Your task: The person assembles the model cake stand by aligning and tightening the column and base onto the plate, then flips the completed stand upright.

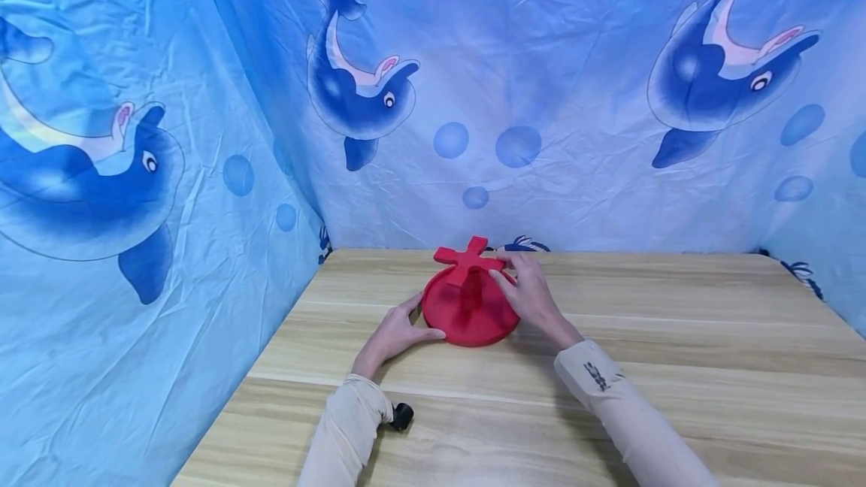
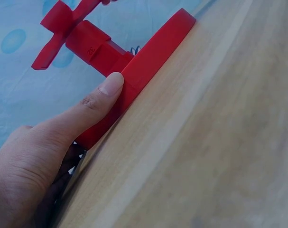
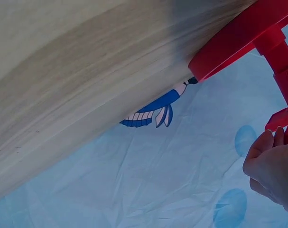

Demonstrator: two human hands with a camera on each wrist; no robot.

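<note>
A round, shallow red base (image 1: 489, 318) with a raised rim rests on the wooden table. From its middle rises a red post (image 2: 94, 46), thicker toward the top. At the post's top end is a red four-armed cross piece (image 1: 467, 258), its arms spread outward. My left hand (image 1: 395, 333) holds the base's rim from the left, thumb at the near side and fingers round the far left edge. With thumb and fingertips, my right hand (image 1: 531, 291) pinches the cross's right arm. In the right wrist view, most of the cross is cut off.
The wooden table (image 1: 676, 397) ends at a blue dolphin-print cloth (image 1: 575, 194) behind and at the left. A small black object (image 1: 402, 417) is at the left sleeve's cuff. Both forearms reach in from the front.
</note>
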